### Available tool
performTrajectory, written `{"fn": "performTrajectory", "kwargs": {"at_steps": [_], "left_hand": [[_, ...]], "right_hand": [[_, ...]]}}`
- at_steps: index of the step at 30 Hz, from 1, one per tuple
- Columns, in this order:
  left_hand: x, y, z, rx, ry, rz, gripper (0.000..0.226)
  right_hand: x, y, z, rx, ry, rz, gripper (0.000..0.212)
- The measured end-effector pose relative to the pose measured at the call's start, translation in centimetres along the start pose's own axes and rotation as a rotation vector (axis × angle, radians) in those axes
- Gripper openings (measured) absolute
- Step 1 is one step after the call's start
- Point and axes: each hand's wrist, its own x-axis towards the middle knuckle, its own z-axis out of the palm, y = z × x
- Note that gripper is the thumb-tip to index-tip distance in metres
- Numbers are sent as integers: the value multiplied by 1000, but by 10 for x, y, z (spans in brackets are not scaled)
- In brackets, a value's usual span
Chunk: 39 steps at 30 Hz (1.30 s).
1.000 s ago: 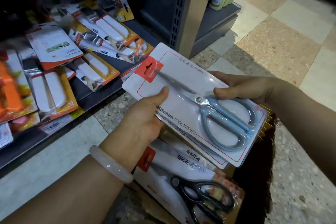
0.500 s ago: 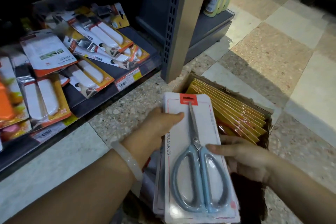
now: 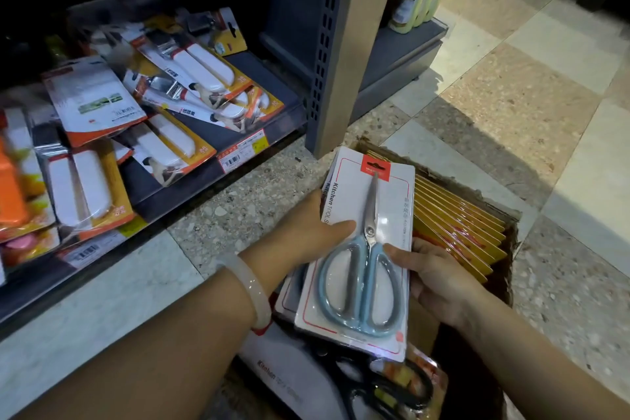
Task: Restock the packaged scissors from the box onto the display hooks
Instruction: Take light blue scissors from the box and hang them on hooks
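Retail shop aisle: carded kitchen tools (image 3: 177, 147) on low shelf (image 3: 266, 106) with price labels (image 3: 242, 150), left of hands.

scissors pack (image 3: 366, 249): white card, red tab, blue-handled scissors, blades pointing away, top of a small stack over the box | box (image 3: 504, 215): brown cardboard, open, on floor, yellow-edged packs (image 3: 456, 225) upright in a row
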Motion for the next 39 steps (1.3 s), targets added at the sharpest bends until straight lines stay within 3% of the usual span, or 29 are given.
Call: {"fn": "performTrajectory", "kwargs": {"at_steps": [4, 5, 7, 12, 17, 21, 24, 28, 32, 37, 39], "left_hand": [[-18, -2, -5, -306, 117, -62, 46], [-22, -4, -7, -282, 135, -70, 36], [-30, -9, -10, -13, 118, -69, 23], [-33, 2, -17, 545, 37, -75, 33], [-38, 0, -22, 658, 73, -142, 39], [-41, -6, -25, 487, 104, -137, 27], [-40, -8, -24, 403, 144, -117, 24], [-39, -9, -22, 256, 134, -112, 31], [-41, -8, -28, 75, 152, -90, 30], [-49, 2, -45, -668, 141, -219, 21], [-50, -1, -57, -725, 195, -214, 23]], "right_hand": [[-2, -2, -4, 35, 26, -2, 48], [-3, -2, -1, 44, 34, 2, 44], [-3, 5, 10, 83, 64, 10, 40], [-2, 12, 24, 133, 122, 58, 40], [-11, 4, 22, -81, 244, 11, 67], [-20, 1, 28, -381, 485, -260, 44], [-17, -5, 29, -600, 442, -268, 35], [-19, -20, 31, -524, 340, -152, 22], [-23, -30, 39, -328, 191, -220, 14], [-22, -45, 76, -347, 165, -351, 16], [-22, -53, 87, -389, 206, -386, 19]]}}
